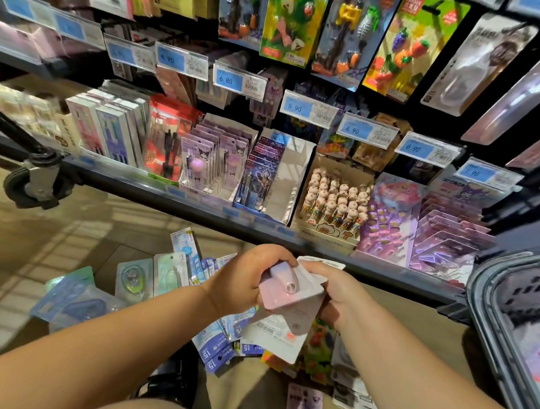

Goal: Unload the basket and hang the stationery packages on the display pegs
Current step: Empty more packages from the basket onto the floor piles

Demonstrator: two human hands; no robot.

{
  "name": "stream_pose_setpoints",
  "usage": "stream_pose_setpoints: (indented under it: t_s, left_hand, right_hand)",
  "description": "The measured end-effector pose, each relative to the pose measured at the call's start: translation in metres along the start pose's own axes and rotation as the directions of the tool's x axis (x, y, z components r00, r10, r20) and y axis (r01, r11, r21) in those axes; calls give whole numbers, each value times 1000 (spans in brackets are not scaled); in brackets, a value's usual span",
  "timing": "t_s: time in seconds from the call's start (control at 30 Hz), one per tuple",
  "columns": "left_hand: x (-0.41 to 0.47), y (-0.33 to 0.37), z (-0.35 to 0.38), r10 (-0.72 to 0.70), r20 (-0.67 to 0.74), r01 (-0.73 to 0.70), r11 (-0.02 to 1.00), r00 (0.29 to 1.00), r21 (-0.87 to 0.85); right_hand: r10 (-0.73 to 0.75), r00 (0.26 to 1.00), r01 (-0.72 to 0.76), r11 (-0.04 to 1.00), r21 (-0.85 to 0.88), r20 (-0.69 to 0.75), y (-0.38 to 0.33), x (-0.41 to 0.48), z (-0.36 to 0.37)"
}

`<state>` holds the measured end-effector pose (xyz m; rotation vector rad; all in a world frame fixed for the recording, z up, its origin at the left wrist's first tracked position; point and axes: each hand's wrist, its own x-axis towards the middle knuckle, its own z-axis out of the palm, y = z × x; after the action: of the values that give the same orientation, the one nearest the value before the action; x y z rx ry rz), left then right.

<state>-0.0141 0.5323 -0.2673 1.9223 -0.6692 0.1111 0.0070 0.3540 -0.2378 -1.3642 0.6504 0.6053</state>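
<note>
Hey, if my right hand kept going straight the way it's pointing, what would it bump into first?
Probably your left hand, gripping the same pink packages your right hand holds; depth is hard to judge.

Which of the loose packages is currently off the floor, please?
The pink blister package, gripped between the left hand and right hand; the others lie scattered on the floor.

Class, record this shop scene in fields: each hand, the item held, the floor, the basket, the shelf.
Left hand: grips the pink packages from the left
Right hand: grips the same packages from the right
Floor: loose packages lie scattered below the hands
Basket: dark, at the right edge, contents blurred
Shelf: boxed pens under blue price tags
</note>
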Motion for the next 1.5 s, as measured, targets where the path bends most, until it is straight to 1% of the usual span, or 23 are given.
stream_pose_setpoints:
  t_s: [0.07, 0.13, 0.2, 0.23, 0.37, 0.4, 0.5, 0.57, 0.6, 0.67, 0.7, 0.77, 0.83, 0.9, 0.97, 1.0, 1.07, 1.1, 1.17, 1.2, 1.23, 1.37, 1.5]
  left_hand:
    - [2, -3, 3, -20, 74, 24, 999, 997, -42]
    - [3, -7, 7, -22, 122, 25, 999, 992, -26]
    - [3, -11, 6, 8, 194, -25, 996, 981, 84]
    - [4, -10, 2, -12, 248, -23, 990, 969, 137]
    - [6, -2, -14, -159, 453, 71, 976, 877, 205]
    - [5, -3, -14, -172, 475, 87, 977, 863, 197]
    - [4, -6, -13, -181, 455, 131, 982, 872, 139]
    - [3, 0, -15, -203, 506, 163, 979, 838, 123]
    - [3, 3, -13, -221, 478, 199, 975, 850, 97]
    - [4, 7, -9, -291, 316, 307, 952, 903, -2]
    - [4, 8, -7, -347, 248, 366, 930, 904, -34]
    - [4, 14, -4, -440, 149, 457, 882, 886, -112]
    - [6, 17, -3, -529, 60, 518, 794, 847, -318]
    - [7, 10, 1, -597, 61, 538, 669, 800, -513]
    - [4, 5, 3, -652, 81, 548, 556, 754, -625]
    - [2, 5, 2, -670, 92, 551, 516, 737, -656]
    - [-1, 3, -1, -712, 68, 564, 491, 699, -664]
    - [-1, 1, -1, -747, 44, 578, 474, 663, -664]
    - [-1, -3, 0, -817, 21, 589, 397, 576, -704]
    - [0, -3, 0, -833, 26, 586, 367, 553, -723]
    - [0, -4, 1, -833, 47, 585, 345, 551, -734]
    - [-1, 9, 12, -791, 140, 588, 312, 596, -747]
    - [-5, 9, 24, -776, 198, 579, 248, 599, -777]
  right_hand:
    - [-66, 998, 66, 997, -49, -10, 3, 0, -4]
    - [-108, 994, 105, 990, -90, -27, 6, 2, -6]
    - [-121, 992, 116, 986, -123, -33, 8, 4, -6]
    - [-121, 992, 116, 986, -116, -39, 9, 7, -6]
    - [-114, 991, 111, 993, -49, -63, 12, 7, -5]
    - [-90, 993, 89, 996, -19, -76, 12, 8, -4]
    - [-17, 996, 26, 994, 103, -89, 10, 8, 0]
    - [-17, 997, 28, 989, 145, -75, 10, 7, 0]
    - [-30, 998, 39, 986, 160, -62, 11, 8, -1]
    - [-71, 997, 77, 976, 202, -36, 13, 8, 1]
    - [-102, 994, 105, 966, 237, -24, 14, 7, 2]
    - [-161, 986, 167, 939, 299, -46, 14, 5, 5]
    - [-218, 972, 235, 916, 325, -88, 16, 1, 6]
    - [-264, 960, 280, 903, 327, -92, 19, -1, 6]
    - [-294, 953, 303, 892, 334, -78, 20, -5, 5]
    - [-303, 950, 311, 890, 333, -78, 20, -6, 3]
    - [-309, 948, 316, 888, 334, -74, 20, -9, -1]
    - [-312, 947, 319, 888, 332, -76, 20, -10, -4]
    - [-319, 945, 327, 891, 316, -78, 20, -12, -10]
    - [-317, 945, 325, 891, 316, -78, 20, -12, -14]
    - [-310, 947, 320, 892, 319, -83, 21, -12, -17]
    - [-278, 958, 288, 905, 314, -77, 28, -9, -30]
    - [-271, 961, 277, 925, 261, -59, 46, -11, -36]
